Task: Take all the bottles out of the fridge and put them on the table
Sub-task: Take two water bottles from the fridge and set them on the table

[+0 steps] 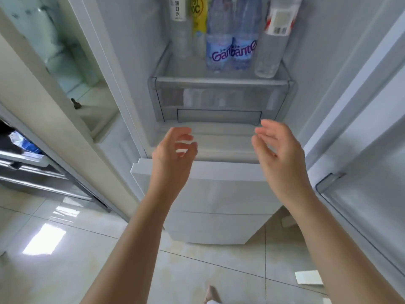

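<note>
Five bottles (219, 40) stand upright on the fridge shelf (221, 81), probably full and heavy, likely slick with cold; grip each mid-body. Left hand (173, 148) and right hand (276, 145) hover below, fingers loosely spread, empty. A raised shelf lip demands lifting first; side walls crowd the end bottles.

Bright, soft daylight filled the scene; window glare gleamed on the floor tiles (43, 241); wide-angle distortion bent the edges; slight overall blur.
</note>
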Tool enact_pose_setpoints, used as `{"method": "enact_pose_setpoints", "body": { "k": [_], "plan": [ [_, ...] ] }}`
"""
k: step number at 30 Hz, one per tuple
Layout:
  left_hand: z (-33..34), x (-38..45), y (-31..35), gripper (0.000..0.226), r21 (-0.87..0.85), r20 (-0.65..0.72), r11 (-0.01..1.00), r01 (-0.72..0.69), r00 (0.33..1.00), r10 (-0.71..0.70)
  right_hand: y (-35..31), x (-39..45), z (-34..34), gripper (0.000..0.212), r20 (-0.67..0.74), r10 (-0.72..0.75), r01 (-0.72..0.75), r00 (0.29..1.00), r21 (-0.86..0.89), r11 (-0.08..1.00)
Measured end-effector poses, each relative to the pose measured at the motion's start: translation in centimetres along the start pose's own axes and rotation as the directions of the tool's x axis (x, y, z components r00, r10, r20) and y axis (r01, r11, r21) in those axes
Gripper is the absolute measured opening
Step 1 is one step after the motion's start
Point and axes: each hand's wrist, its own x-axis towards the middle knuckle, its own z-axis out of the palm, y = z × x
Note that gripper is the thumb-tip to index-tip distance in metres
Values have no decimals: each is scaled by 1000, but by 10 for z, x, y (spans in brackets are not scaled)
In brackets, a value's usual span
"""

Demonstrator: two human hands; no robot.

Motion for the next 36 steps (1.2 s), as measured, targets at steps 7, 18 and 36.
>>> {"method": "enact_pose_setpoints", "body": {
  "k": [7, 18, 36],
  "plan": [
    [30, 96, 25, 26, -51, 7, 996, -71, 997, 71, -15, 85, 13, 36, -157, -33, 29, 987, -27, 999],
    [74, 235, 18, 59, -108, 12, 983, -151, 988, 153, -12, 208, 59, 36, -236, 4, 9, 972, 54, 998],
    [107, 306, 15, 83, -325, 102, 924, -200, 964, 245, 15, 298, 118, 81, -396, -121, 101, 910, -69, 992]
  ]
}}
